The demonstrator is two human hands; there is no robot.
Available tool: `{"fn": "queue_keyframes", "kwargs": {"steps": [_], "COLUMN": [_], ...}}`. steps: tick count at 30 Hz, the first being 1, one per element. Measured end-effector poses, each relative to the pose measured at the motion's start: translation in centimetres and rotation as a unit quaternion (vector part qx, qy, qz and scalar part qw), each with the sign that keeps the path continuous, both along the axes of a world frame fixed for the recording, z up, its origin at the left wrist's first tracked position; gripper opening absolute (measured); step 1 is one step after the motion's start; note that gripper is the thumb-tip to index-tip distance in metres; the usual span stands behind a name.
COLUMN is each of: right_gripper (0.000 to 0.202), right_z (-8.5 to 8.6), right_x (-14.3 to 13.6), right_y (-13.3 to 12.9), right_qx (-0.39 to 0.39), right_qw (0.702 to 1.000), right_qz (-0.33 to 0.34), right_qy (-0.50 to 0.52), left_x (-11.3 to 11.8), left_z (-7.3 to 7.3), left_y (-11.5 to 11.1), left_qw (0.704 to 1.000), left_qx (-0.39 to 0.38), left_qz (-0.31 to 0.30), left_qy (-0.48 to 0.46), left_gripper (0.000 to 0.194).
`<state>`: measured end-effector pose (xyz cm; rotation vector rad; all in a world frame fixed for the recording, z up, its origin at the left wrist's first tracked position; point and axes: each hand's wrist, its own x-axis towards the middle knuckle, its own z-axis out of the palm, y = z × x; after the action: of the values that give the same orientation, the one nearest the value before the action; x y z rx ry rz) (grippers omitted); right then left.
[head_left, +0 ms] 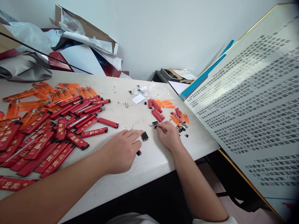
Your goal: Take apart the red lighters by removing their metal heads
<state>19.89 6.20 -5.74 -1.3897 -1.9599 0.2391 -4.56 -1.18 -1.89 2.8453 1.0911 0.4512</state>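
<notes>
My left hand (122,152) is curled low over the table, and the black end of a red lighter (139,152) pokes out from beneath it; the rest of that lighter is hidden. Just beyond its fingertips, several small black parts (144,136) lie side by side. To the right, my right hand (169,136) has thumb and forefinger pinched on a tiny black part (155,127), too small to make out fully. Other black and metal pieces (154,123) lie right by those fingertips.
A big heap of red lighters (61,129) and orange lighters (28,93) covers the table's left side. Smaller groups of red cases (158,115) and orange cases (167,103) lie right, near loose metal bits (181,128). A large printed board (247,102) leans along the right edge.
</notes>
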Motion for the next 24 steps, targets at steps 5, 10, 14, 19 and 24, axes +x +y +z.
{"fn": "queue_keyframes", "kwargs": {"steps": [5, 10, 14, 19, 24], "right_gripper": [0.010, 0.020, 0.030, 0.025, 0.029], "right_z": [0.4, 0.2, 0.1, 0.3, 0.1], "right_x": [-0.4, -0.1, 0.0, -0.1, 0.0], "right_y": [-1.0, -1.3, -1.3, -1.2, -1.0], "right_qx": [-0.014, -0.008, -0.016, -0.020, -0.008], "right_qw": [1.000, 0.998, 0.997, 0.996, 0.998], "right_qz": [0.024, 0.046, 0.070, 0.083, 0.052], "right_qy": [0.003, 0.032, 0.000, -0.008, 0.033], "left_x": [-0.3, -0.4, -0.3, -0.3, -0.3], "left_z": [0.3, 0.3, 0.1, 0.0, 0.1], "left_y": [0.1, 0.1, 0.1, 0.2, 0.2], "left_qw": [1.000, 1.000, 1.000, 1.000, 1.000], "left_qx": [0.002, -0.006, -0.016, -0.024, -0.029], "left_qz": [0.009, 0.012, 0.003, -0.001, 0.000], "left_qy": [-0.007, -0.008, -0.003, 0.003, 0.007], "left_gripper": [0.016, 0.016, 0.017, 0.017, 0.018]}}
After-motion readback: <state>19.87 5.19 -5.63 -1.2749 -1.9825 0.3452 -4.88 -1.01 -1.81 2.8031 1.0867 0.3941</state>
